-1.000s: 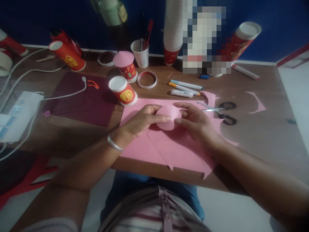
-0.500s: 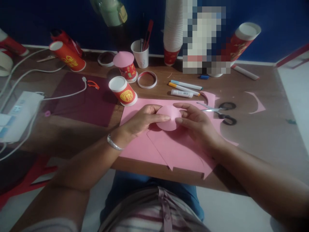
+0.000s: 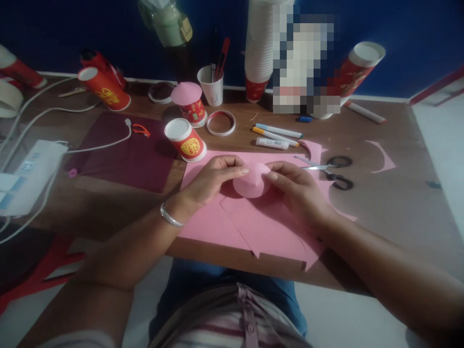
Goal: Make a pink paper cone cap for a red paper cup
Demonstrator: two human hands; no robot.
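Between my two hands is a shallow pink paper cone point(image 3: 253, 181), held just over pink paper sheets point(image 3: 210, 212). My left hand point(image 3: 222, 175) pinches its left edge, thumb on top and fingers behind. At the opposite edge, my right hand point(image 3: 292, 180) grips the cone between thumb and fingers. Scissors point(image 3: 335, 169) with black handles lie to the right of my right hand, partly over paper scraps. Beyond my left hand stands a red paper cup point(image 3: 188, 144) with a white top and gold print. Behind it, another red cup point(image 3: 194, 113) wears a pink cone point(image 3: 186, 93).
Markers point(image 3: 277, 130), a glue tube point(image 3: 272, 143) and a tape roll point(image 3: 221, 123) lie beyond the paper. A pen cup point(image 3: 211, 89) and stacked paper cups point(image 3: 258, 63) stand by the wall. White cables run from a power strip point(image 3: 31, 174) at left.
My left thumb has drawn back from the cone's middle to its edge. My right thumb and fingers have closed together on the right rim, and the cone has tilted slightly.
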